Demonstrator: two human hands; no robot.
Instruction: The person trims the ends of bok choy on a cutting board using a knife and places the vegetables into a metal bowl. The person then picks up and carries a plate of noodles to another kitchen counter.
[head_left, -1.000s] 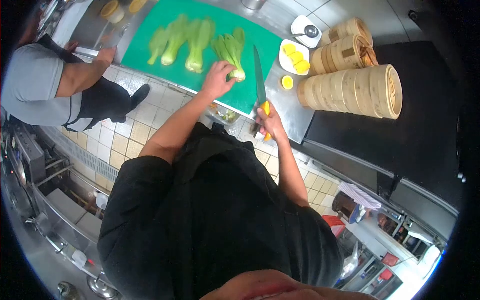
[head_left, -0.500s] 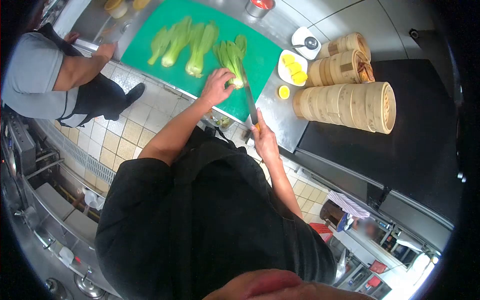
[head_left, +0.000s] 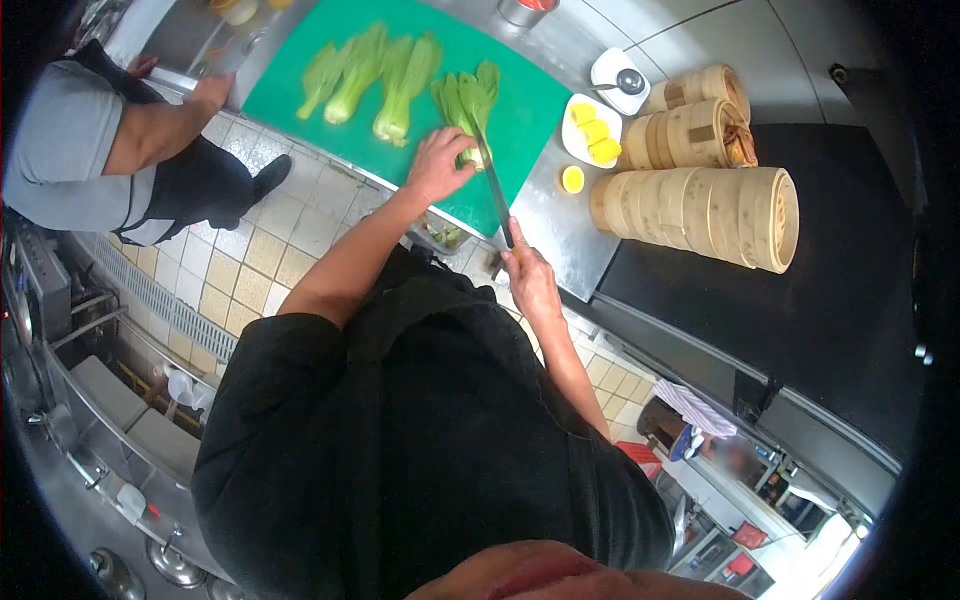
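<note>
On the green cutting board point(head_left: 530, 115), my left hand point(head_left: 438, 168) is closed on the base of a head of bok choy point(head_left: 463, 98), with its leaves pointing away from me. My right hand point(head_left: 534, 284) grips the handle of a long knife point(head_left: 497, 195) at the board's near right corner. The blade lies along the right side of that bok choy, its tip among the leaves. Left of it, more bok choy point(head_left: 393, 110) rests on the board, bases toward me. My left fingertips partly hide the held base.
Stacked bamboo steamers point(head_left: 690, 215) lie on their sides at the right. Beside the board are a white dish point(head_left: 573, 152) of yellow pieces, a small yellow cup point(head_left: 572, 179) and a dish with a black spoon point(head_left: 628, 82). A co-worker point(head_left: 75, 130) stands at the left.
The knife's blade has shifted slightly left against the held bok choy, and its leaves have spread a little. My left hand keeps its hold. The co-worker's forearm has moved slightly.
</note>
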